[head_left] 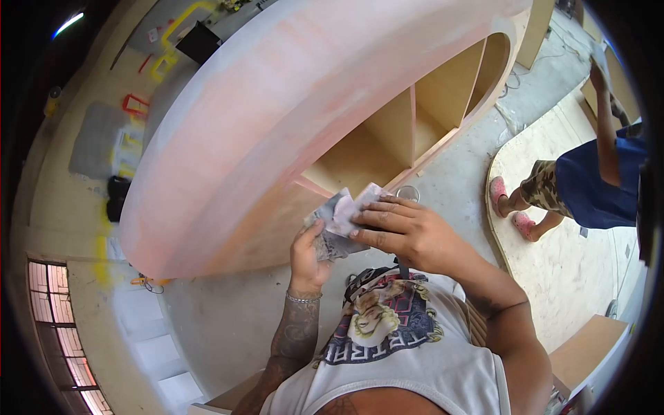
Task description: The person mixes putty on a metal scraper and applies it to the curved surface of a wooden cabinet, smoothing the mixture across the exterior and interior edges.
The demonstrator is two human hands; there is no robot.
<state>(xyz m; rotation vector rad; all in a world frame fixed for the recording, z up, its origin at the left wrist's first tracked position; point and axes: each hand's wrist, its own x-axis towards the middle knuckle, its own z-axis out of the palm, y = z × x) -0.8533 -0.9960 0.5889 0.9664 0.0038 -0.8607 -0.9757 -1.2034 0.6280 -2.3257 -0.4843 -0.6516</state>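
My left hand (309, 254) is closed on the edge of a flat grey putty board (330, 243) in front of my chest. A smear of pink putty (344, 213) lies on its upper part. Over the board's right side, my right hand (413, 232) is closed on a flat, pink-smeared putty spreader (372, 195), with its fingers laid along the piece. The fingers hide part of the spreader and where it meets the board. Just beyond both hands stands a large curved cabinet shell (228, 131), its outside patched pink and white.
Open wooden compartments (366, 149) face me in the shell. A small round container (408, 194) is behind my right hand. At right, another person in a blue shirt (598, 183) stands on a pale wooden panel (553, 277). A wooden board (588, 349) is at lower right.
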